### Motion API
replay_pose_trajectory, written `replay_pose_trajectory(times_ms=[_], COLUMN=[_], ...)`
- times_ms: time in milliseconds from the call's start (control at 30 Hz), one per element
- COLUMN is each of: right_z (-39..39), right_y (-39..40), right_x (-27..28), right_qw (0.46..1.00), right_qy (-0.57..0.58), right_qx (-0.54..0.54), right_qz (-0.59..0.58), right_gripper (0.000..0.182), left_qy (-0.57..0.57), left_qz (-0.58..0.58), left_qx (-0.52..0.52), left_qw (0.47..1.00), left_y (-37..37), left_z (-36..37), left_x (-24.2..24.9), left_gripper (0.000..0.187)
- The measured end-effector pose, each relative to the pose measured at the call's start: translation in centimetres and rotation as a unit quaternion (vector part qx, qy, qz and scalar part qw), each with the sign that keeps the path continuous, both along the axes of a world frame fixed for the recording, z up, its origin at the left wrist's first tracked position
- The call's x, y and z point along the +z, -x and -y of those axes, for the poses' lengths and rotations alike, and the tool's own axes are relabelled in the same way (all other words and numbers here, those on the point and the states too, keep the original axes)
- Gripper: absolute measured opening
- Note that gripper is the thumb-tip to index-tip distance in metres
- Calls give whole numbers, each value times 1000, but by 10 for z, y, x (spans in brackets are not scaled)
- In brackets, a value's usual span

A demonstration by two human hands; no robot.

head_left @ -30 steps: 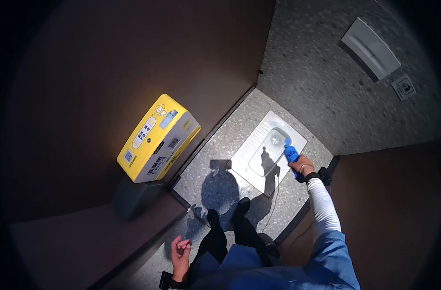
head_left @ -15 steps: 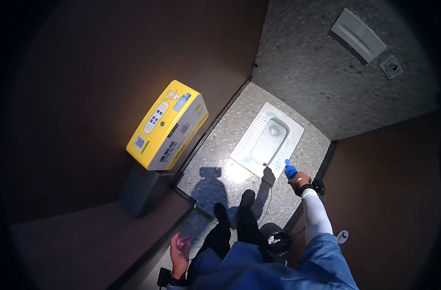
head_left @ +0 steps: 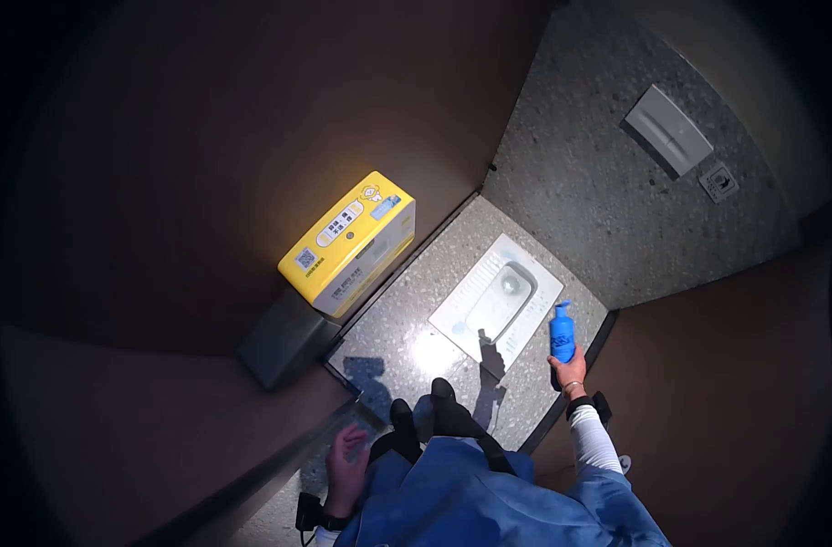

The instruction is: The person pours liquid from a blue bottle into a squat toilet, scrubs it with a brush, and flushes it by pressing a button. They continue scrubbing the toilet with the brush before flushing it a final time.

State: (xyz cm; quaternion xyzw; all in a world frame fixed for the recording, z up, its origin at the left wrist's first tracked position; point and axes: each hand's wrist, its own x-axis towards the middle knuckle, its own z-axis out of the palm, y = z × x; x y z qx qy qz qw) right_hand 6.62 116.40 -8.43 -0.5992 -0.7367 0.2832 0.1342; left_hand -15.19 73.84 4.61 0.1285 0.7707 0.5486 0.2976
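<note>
My right hand (head_left: 571, 370) is closed around the lower end of a blue bottle (head_left: 562, 334) with dark markings. The bottle's narrow top bends to one side and points away from me. It is held above the floor, just right of a white squat toilet (head_left: 450, 314) set into the floor. Near my legs on the left, my left hand (head_left: 346, 467) hangs with its fingers apart and slightly curled, holding nothing.
A yellow and grey box (head_left: 347, 242) is mounted on the brown left wall, above a grey bin (head_left: 284, 342). On the speckled back wall are a white panel (head_left: 669, 130) and a small sign (head_left: 718, 182). A brown partition (head_left: 707, 383) stands close on the right.
My right hand has turned the bottle so its full length shows. The view has shifted, and the dark round object beside my legs is out of sight. My left hand remains low, fingers apart.
</note>
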Motion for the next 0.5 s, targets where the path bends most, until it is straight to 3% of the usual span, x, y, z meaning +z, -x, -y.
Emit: replay_pose_trajectory(times_ms=[33,133,167,233,333,367,433,500], right_z=[-9,-42,-47,-53,-64,-67,-71,-59], right_y=[11,47,64,98,133,140,157,175], right_x=[2,-11,-4,19,40,44,70,106], right_qw=[999,983,980,957,923,890,853,827], right_qy=[4,30,-1,69,34,168,288,237], right_qx=[32,130,165,228,339,346,386,445], right_qz=[9,-123,-109,-167,-179,-246,-200,-249], right_gripper=[69,66,69,74,75,68,59,58], left_qy=[-3,6,29,25,16,14,17,27], left_qz=[1,-11,-21,-43,-1,0,-23,-44], left_qx=[14,56,76,111,210,222,176,174], left_qw=[1000,998,996,993,978,975,984,983], left_y=[-2,-10,-13,-28,-46,-52,-60,-67], left_z=[1,-4,-6,-8,-29,-40,-64,-81], left_x=[1,7,7,-5,-11,-8,3,11], left_gripper=[43,44,44,43,39,39,40,41])
